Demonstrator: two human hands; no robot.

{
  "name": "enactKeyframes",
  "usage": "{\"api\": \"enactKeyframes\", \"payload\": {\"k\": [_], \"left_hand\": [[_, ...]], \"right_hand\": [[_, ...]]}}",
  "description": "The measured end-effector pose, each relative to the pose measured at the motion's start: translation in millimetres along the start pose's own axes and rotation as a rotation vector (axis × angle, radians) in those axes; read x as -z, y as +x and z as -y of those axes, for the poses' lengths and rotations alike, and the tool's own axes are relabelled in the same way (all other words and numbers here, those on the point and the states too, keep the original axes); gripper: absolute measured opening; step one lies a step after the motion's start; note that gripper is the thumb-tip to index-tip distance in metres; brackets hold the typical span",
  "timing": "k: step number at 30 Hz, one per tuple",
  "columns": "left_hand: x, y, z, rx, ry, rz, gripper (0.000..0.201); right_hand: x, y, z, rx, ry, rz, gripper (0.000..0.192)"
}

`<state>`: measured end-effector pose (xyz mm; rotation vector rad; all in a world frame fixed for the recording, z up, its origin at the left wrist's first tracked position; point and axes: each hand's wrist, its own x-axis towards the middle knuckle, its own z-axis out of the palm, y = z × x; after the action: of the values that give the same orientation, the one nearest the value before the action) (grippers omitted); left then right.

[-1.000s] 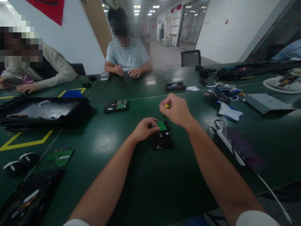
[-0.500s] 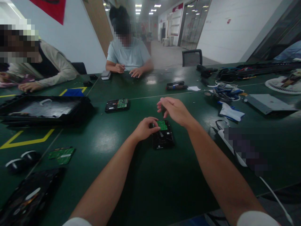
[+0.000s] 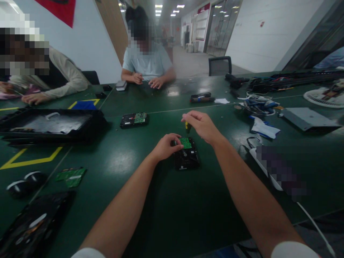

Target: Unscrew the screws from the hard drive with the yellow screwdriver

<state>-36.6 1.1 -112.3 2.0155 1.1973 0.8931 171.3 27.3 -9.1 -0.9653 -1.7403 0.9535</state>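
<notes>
A black hard drive (image 3: 189, 160) lies on the green table in front of me, its green circuit board (image 3: 186, 143) facing up. My left hand (image 3: 169, 146) is closed on the drive's left side, thumb resting at the edge of the board. Just above the far end of the drive, my right hand (image 3: 201, 125) is closed round a small screwdriver (image 3: 186, 125). Only a yellow and dark part of it shows below my fingers; its tip cannot be made out.
A second hard drive (image 3: 134, 119) lies farther left. Loose green circuit boards (image 3: 71, 176) and an opened black drive casing (image 3: 37, 222) are nearer left. A black tray (image 3: 53, 123) stands behind them. On the right are a white glove (image 3: 264, 128) and a metal box (image 3: 309, 118). Two people sit across.
My right hand's fingers have curled in more tightly, and the yellow part of the screwdriver now shows beneath them. My left hand and the hard drive have stayed in place.
</notes>
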Motion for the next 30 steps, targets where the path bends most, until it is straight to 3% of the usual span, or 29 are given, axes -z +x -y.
{"api": "enactKeyframes", "payload": {"k": [3, 8, 13, 18, 25, 30], "left_hand": [[0.1, 0.5, 0.2, 0.001, 0.001, 0.000, 0.012], [0.6, 0.6, -1.0, -0.001, -0.010, 0.002, 0.012], [0.3, 0.3, -1.7, -0.006, -0.022, 0.000, 0.011], [-0.2, 0.9, 0.3, -0.010, -0.019, 0.004, 0.012], [-0.1, 1.0, -0.9, 0.004, -0.004, 0.001, 0.012], [-0.2, 0.8, -1.4, -0.004, 0.001, -0.005, 0.012]], "right_hand": [[-3.4, 0.6, -6.5, -0.047, 0.152, -0.016, 0.033], [-9.3, -1.7, -8.2, -0.116, 0.479, 0.110, 0.034], [-11.5, -2.1, -6.2, -0.095, 0.433, 0.123, 0.043], [-15.8, 2.9, -14.4, -0.137, 0.548, 0.027, 0.046], [-17.2, 4.5, -19.5, -0.096, 0.573, -0.015, 0.030], [-15.7, 3.4, -18.7, -0.114, 0.537, -0.070, 0.032]]}}
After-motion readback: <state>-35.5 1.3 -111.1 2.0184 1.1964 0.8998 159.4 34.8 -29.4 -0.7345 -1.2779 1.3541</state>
